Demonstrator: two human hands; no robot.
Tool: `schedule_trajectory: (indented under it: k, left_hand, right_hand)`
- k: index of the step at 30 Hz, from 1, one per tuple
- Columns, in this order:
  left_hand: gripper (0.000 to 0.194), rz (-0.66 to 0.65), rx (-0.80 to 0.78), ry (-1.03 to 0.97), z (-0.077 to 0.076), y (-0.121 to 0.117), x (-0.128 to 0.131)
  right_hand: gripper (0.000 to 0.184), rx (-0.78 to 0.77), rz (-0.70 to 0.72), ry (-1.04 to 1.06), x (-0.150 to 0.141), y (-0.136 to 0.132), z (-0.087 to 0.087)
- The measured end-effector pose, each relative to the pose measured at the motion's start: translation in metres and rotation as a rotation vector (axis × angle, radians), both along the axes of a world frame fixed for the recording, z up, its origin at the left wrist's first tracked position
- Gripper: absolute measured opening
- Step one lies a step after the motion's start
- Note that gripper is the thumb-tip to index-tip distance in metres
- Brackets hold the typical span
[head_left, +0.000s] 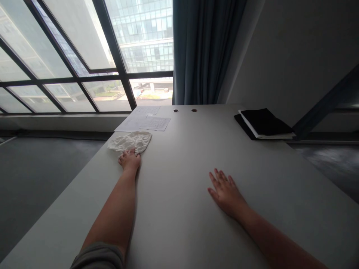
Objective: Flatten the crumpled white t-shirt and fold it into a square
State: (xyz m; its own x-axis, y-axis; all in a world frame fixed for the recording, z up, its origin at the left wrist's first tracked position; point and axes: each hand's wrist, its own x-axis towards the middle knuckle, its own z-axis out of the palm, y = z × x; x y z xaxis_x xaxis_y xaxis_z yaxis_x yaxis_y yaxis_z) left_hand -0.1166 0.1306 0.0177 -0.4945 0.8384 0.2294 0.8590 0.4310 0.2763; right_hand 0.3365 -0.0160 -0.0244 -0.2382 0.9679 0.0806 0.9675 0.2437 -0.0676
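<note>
Reaching across the table toward a crumpled white cloth.
Left hand is curling its fingers onto the cloth's near edge by the papers; right hand is lying flat, fingers released, seemingly bracing.

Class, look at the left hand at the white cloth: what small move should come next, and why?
Probably draw the white cloth back along the table. The left hand already has its fingers on the cloth's near edge, the cloth lies crumpled just short of the papers, and the right hand rests flat, bracing.
</note>
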Motion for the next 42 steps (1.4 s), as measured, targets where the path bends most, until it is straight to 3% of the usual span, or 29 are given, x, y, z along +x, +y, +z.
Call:
schedule_trajectory:
  k: [3, 6, 9, 13, 16, 19, 24, 29, 34, 42]
  left_hand:
    - [0.047, -0.163, -0.047, 0.016, 0.004, -0.006, 0.024]
    - [0.047, -0.356, -0.072, 0.028, 0.006, -0.016, 0.057]
    - [0.046, -0.540, -0.055, 0.020, 0.005, -0.034, 0.093]
    - [0.036, -0.851, 0.028, -0.071, 0.001, -0.070, 0.135]
    - [0.029, -0.914, 0.065, -0.221, 0.000, -0.091, 0.154]
    - [0.028, -0.904, 0.084, -0.324, 0.000, -0.098, 0.160]
    - [0.048, -1.126, 0.040, -0.258, 0.006, -0.086, 0.150]
    - [0.059, -1.331, -0.056, -0.176, 0.010, -0.082, 0.142]
    - [0.020, -1.214, 0.053, -0.357, 0.007, -0.081, 0.145]
    - [0.025, -0.631, 0.172, -0.432, 0.004, -0.066, 0.125]
  right_hand:
    - [0.071, -0.081, 0.176, 0.067, -0.047, -0.013, 0.007]
    - [0.073, -0.157, 0.235, 0.133, -0.069, -0.011, 0.017]
    - [0.069, -0.139, 0.261, 0.298, -0.064, -0.003, 0.023]
    - [0.069, 0.118, 0.199, 0.531, -0.041, 0.002, 0.028]
    - [0.070, 0.269, 0.163, 0.543, -0.032, 0.004, 0.035]
    - [0.068, 0.217, 0.211, 0.513, -0.032, 0.006, 0.038]
    - [0.058, -0.013, 0.353, 0.365, -0.039, 0.005, 0.033]
    - [0.054, -0.030, 0.348, 0.383, -0.038, 0.006, 0.034]
    - [0.031, 0.019, 0.375, 0.517, -0.036, 0.009, 0.042]
    - [0.022, 0.048, 0.414, 0.633, -0.037, 0.007, 0.046]
